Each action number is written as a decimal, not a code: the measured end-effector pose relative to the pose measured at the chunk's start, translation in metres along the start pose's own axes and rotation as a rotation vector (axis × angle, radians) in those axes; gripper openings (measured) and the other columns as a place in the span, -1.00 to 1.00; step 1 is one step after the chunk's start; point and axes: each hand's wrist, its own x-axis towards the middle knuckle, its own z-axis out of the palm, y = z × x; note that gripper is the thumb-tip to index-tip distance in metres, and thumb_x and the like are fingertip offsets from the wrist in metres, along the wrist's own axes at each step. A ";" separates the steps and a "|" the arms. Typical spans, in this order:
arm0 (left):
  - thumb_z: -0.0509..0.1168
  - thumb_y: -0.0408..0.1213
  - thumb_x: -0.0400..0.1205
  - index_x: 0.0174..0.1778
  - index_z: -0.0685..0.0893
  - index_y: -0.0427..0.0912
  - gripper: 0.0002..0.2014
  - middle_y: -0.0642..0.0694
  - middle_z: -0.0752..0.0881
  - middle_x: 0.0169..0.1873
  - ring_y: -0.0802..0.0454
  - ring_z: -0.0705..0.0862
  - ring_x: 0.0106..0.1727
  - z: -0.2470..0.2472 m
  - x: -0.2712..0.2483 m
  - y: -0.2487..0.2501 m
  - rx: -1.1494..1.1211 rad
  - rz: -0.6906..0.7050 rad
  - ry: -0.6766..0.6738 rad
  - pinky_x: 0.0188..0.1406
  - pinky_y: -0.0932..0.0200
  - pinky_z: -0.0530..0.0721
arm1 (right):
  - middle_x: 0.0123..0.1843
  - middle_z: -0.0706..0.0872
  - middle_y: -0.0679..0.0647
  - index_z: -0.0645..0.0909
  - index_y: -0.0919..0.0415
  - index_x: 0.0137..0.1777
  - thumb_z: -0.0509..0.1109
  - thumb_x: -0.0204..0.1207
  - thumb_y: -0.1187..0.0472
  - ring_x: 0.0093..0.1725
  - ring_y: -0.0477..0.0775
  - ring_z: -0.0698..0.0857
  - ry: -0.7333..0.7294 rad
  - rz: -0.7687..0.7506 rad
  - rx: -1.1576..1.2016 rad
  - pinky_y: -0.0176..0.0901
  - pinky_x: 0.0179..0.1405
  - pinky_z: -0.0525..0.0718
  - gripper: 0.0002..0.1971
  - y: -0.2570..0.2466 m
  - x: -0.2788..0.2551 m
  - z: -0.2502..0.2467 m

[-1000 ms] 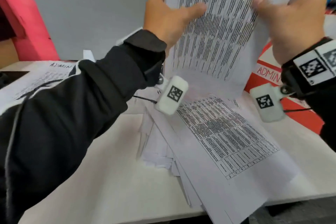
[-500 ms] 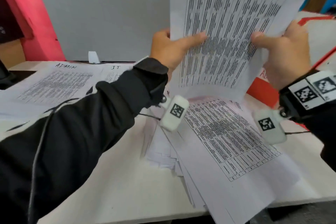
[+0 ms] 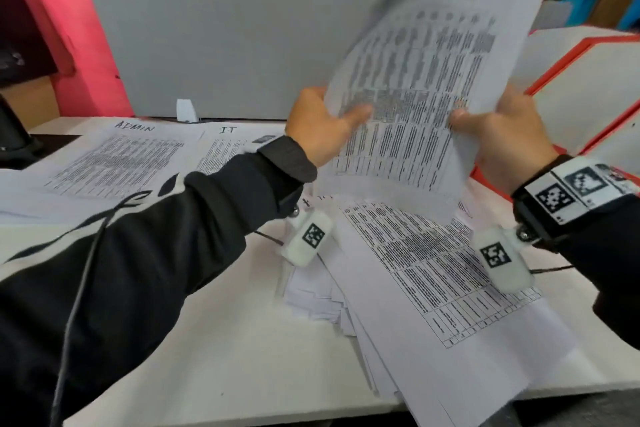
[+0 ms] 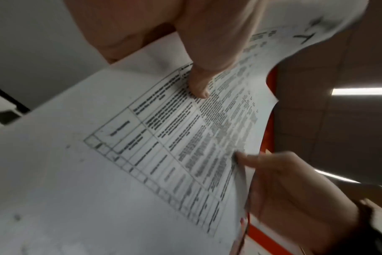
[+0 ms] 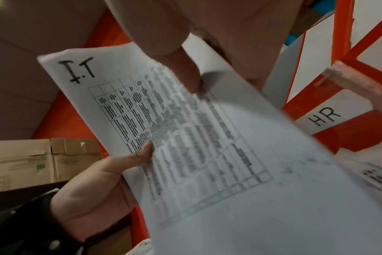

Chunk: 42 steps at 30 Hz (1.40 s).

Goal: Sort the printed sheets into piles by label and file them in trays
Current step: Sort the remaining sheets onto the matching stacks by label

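I hold one printed sheet (image 3: pixel 426 80) up in the air with both hands; the right wrist view shows "I.T" handwritten at the top of this sheet (image 5: pixel 185 138). My left hand (image 3: pixel 322 125) pinches its left edge, thumb on the printed face. My right hand (image 3: pixel 498 135) pinches the right edge the same way. In the left wrist view both thumbs press on the sheet (image 4: pixel 164 138). Below lies a fanned, loose heap of sheets (image 3: pixel 433 288). Two sorted piles lie at the back left, one marked ADMIN (image 3: pixel 114 159), one marked IT (image 3: pixel 225 146).
Orange stacked trays (image 3: pixel 588 80) stand at the right, one labelled HR (image 5: pixel 325 117). A grey partition (image 3: pixel 207 45) closes the back of the white table (image 3: pixel 207 357). A dark object (image 3: pixel 14 135) sits at the far left. Some heap sheets overhang the front edge.
Both hands have brought the held sheet lower and tilted it to the right. The view has dropped, so the ADMIN and IT piles now show.
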 end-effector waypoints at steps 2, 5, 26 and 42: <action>0.56 -0.14 0.57 -0.10 0.73 -0.09 -0.84 -0.03 0.81 -0.14 0.31 0.72 -0.29 -0.016 0.010 0.000 0.072 0.061 0.077 -0.19 0.35 0.69 | -0.09 0.81 -0.01 0.54 0.26 0.29 0.45 0.58 0.53 -0.26 -0.02 0.82 -0.061 0.105 -0.022 -0.30 -0.53 0.68 -0.65 0.003 -0.004 0.004; 0.50 -0.17 0.63 -0.03 0.74 -0.07 -0.90 0.00 0.74 -0.16 0.32 0.70 -0.27 -0.061 0.033 0.009 0.228 0.047 0.202 -0.30 0.35 0.59 | -0.02 0.81 0.05 0.58 0.16 0.18 0.56 0.54 0.44 -0.20 -0.01 0.74 -0.200 0.114 -0.256 -0.23 -0.38 0.70 -0.68 0.007 -0.004 0.001; 0.65 0.21 0.31 0.05 0.75 -0.11 -0.43 -0.16 0.77 0.03 -0.20 0.72 0.05 -0.185 0.095 -0.148 1.034 -0.600 -0.131 0.23 -0.02 0.67 | 0.51 0.44 -0.25 0.31 -0.50 0.41 0.36 -0.02 -0.78 0.46 -0.06 0.50 -0.995 0.156 -1.137 0.05 0.56 0.50 -0.05 0.032 -0.035 -0.030; 0.41 0.24 0.57 0.21 0.80 -0.11 -0.49 -0.08 0.75 0.25 -0.16 0.65 0.35 -0.131 0.084 -0.098 1.193 -0.221 -0.275 0.38 -0.01 0.60 | 0.47 0.44 -0.22 0.30 -0.50 0.38 0.42 0.02 -0.70 0.42 -0.02 0.54 -1.026 0.127 -1.149 0.12 0.51 0.56 -0.11 0.039 -0.028 -0.030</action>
